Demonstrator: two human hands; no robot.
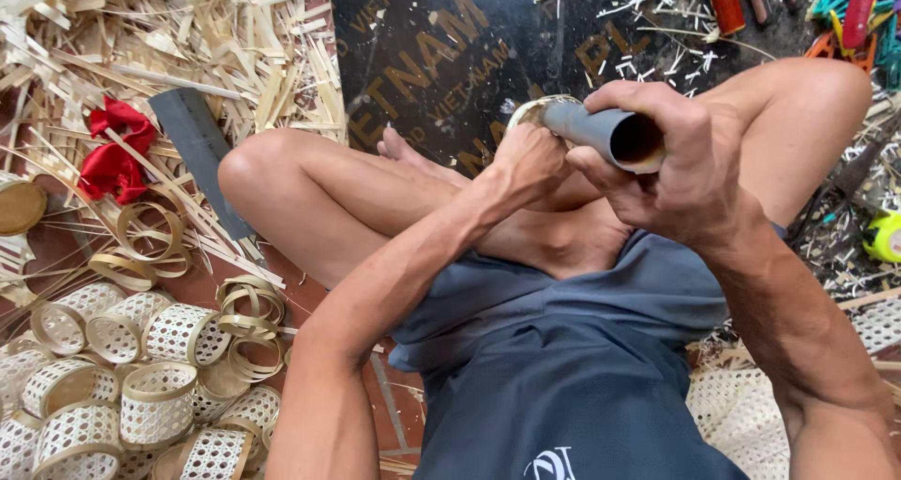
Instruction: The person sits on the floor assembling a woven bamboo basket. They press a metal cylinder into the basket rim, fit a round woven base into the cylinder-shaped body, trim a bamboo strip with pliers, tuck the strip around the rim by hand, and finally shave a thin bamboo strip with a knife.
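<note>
Right hand (pixel 671 161) has a clenched grip round the grey tube (pixel 601 131) above the crossed legs — left hand (pixel 527 161) pinches the bamboo ring (pixel 537 109) at its far end — woven baskets (pixel 141 386) heaped lower left.

Grey tube (pixel 601 128) tilted, bamboo ring (pixel 535 109) atop.

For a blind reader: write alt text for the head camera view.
A seated person's right hand grips a grey tube while the left hand presses a thin bamboo ring at its far end. Small woven baskets, loose rings and bamboo strips lie on the floor to the left.
</note>
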